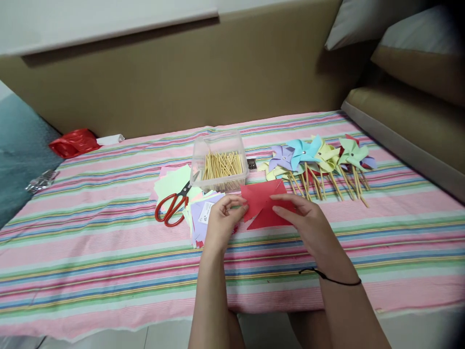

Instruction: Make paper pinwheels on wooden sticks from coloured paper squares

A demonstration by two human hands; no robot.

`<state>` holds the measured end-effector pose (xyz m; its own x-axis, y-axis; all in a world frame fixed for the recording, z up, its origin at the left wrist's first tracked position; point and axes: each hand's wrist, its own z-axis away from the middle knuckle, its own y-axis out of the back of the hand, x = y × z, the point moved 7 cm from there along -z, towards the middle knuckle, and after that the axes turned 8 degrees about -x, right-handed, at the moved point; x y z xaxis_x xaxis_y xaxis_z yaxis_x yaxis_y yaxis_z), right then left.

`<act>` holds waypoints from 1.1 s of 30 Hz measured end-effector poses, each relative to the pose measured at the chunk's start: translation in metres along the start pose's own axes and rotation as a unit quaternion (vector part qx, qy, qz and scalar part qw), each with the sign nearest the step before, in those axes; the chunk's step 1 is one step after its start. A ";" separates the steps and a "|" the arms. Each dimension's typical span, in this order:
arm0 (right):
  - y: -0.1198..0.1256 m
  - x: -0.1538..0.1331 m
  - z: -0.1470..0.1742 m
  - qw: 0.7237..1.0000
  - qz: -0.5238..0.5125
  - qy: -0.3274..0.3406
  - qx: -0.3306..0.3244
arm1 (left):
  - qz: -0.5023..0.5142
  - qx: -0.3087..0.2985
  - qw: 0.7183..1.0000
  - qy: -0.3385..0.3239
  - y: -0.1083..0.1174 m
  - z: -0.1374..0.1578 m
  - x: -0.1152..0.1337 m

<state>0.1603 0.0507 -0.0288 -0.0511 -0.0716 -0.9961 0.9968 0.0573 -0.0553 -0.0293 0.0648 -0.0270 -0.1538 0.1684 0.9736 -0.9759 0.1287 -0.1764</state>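
A square of red paper [271,220], cut with slits from its corners, is held up in front of me. My left hand [225,220] pinches its left edge between thumb and curled fingers. At the paper's right part, the thumb and forefinger of my right hand [308,223] grip it near the middle; a black cord circles that wrist. Close by my left hand lie a stack of pastel paper squares [198,231] with a small white label and scissors [174,208] with red handles. Behind the red paper is a clear plastic box [199,162] holding many wooden sticks [223,167].
Several finished paper pinwheels [304,151] on sticks lie to the right. More paper sheets [174,180] sit under the scissors. A red plastic bag [74,144] is at the far left. The striped cloth [109,232] meets a brown backrest [174,82] and a sofa arm [410,126].
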 end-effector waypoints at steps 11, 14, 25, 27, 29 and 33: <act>0.005 0.000 0.000 0.998 0.050 0.012 -0.037 | -0.015 -0.069 0.997 0.028 -0.009 0.005 0.003; 0.008 0.002 0.001 0.999 0.028 -0.006 -0.042 | -0.013 -0.101 0.995 0.012 -0.011 0.007 0.008; 0.011 0.000 0.001 0.999 0.035 0.004 -0.030 | -0.099 -0.235 0.967 -0.022 -0.029 0.019 0.018; 0.011 0.000 0.001 0.999 0.033 0.001 -0.026 | -0.092 -0.229 0.969 -0.015 -0.027 0.018 0.016; 0.011 -0.001 0.001 0.999 0.027 -0.001 -0.026 | -0.068 -0.227 0.971 -0.002 -0.025 0.017 0.013; 0.010 -0.002 0.002 0.999 0.024 -0.006 -0.034 | -0.055 -0.210 0.976 -0.003 -0.024 0.014 0.012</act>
<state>0.1701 0.0497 -0.0271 -0.0021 -0.0786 -0.9969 0.9917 0.1284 -0.0122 -0.0102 0.0505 -0.0095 -0.0543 0.1255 0.9906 -0.8372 0.5350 -0.1137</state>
